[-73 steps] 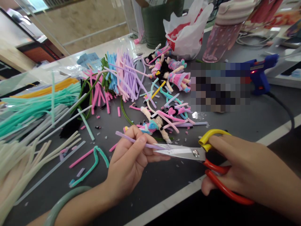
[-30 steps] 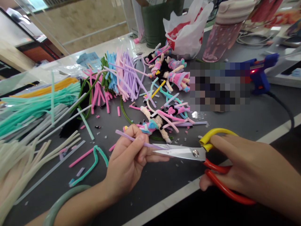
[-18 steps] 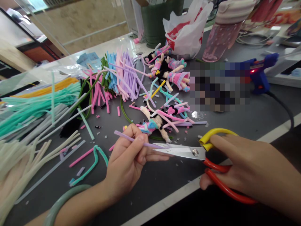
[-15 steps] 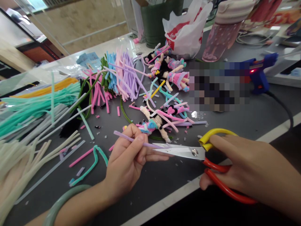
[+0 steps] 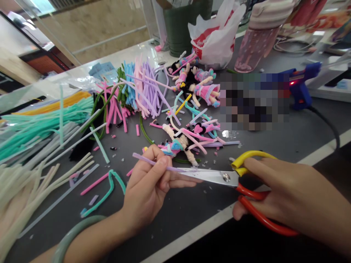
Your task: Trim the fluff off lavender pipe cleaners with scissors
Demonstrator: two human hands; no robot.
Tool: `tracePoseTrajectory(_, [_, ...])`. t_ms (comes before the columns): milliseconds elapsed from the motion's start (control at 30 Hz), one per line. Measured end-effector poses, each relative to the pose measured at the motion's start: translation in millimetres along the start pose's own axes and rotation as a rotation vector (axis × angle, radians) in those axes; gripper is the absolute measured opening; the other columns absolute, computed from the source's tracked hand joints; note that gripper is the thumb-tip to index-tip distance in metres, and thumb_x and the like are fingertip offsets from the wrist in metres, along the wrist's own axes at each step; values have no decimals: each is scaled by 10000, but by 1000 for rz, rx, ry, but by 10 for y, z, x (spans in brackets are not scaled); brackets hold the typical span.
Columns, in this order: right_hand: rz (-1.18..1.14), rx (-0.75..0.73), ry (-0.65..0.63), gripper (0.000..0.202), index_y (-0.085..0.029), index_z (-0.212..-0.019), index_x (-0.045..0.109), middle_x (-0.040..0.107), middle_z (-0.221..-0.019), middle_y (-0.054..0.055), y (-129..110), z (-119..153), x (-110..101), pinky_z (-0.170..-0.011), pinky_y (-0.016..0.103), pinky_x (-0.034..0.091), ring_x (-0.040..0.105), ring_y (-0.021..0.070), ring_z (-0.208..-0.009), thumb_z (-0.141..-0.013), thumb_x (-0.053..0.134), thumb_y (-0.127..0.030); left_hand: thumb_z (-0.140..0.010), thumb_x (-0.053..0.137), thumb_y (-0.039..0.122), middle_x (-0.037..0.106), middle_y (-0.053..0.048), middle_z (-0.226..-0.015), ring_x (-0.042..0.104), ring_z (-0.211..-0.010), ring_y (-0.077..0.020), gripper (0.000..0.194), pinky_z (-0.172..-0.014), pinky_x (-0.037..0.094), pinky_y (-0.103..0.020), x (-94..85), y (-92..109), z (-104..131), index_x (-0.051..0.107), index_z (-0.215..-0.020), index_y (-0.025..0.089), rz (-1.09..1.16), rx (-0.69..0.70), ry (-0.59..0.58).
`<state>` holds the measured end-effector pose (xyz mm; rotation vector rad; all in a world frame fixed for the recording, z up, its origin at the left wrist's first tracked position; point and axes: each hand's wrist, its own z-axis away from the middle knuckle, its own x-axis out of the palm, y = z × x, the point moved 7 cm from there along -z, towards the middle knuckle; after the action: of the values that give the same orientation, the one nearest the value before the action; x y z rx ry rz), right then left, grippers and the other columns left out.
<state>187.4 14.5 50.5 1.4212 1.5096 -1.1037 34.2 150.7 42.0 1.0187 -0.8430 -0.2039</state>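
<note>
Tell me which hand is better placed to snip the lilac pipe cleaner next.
Right, probably: the right hand holds the scissors by the handles, blades at the lilac pipe cleaner, which the left hand pinches.

From here I see bare dark surface between the scissors and the glue gun, its black cord edging the right side. Beyond the blades, a half-finished doll and tangled stem offcuts block the way; the stem bundles crowd the far left.
</note>
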Motion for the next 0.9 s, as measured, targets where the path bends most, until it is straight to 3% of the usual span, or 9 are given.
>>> tracePoseTrajectory(200, [-11, -5, 12, 576, -244, -769, 551, 637, -597, 3, 5, 2, -11, -354, 289, 434, 617, 170, -440, -788, 488, -817, -811, 789, 215, 495, 107, -444, 765, -598, -191, 288, -669, 672, -353, 18, -16, -9, 536, -681, 173, 5, -15, -21])
tracePoseTrajectory(400, [65, -28, 33, 523, -238, -754, 495, 616, -605, 10, -60, -54, -15, -346, 276, 412, 612, 167, -462, -775, 517, -760, -795, 803, 198, 557, 93, -485, 645, -488, -72, 286, -672, 675, -356, 9, -35, -10, 550, -667, 157, 17, -15, 8])
tracePoseTrajectory(667, [117, -54, 62, 399, -232, -776, 482, 620, -638, 34, -95, -65, -19, -373, 301, 414, 611, 189, -496, -789, 531, -628, -799, 797, 248, 531, 81, -494, 567, -496, -67, 325, -645, 665, -329, -17, -31, 21, 510, -668, 167, -52, -22, 41])
tracePoseTrajectory(900, [15, 20, 32, 417, -248, -803, 493, 663, -716, 53, 45, -61, -90, -407, 322, 455, 655, 225, -571, -791, 568, -658, -869, 736, 267, 556, 93, -531, 701, -552, -114, 300, -693, 652, -323, 13, -37, 4, 488, -724, 180, -76, -26, -29])
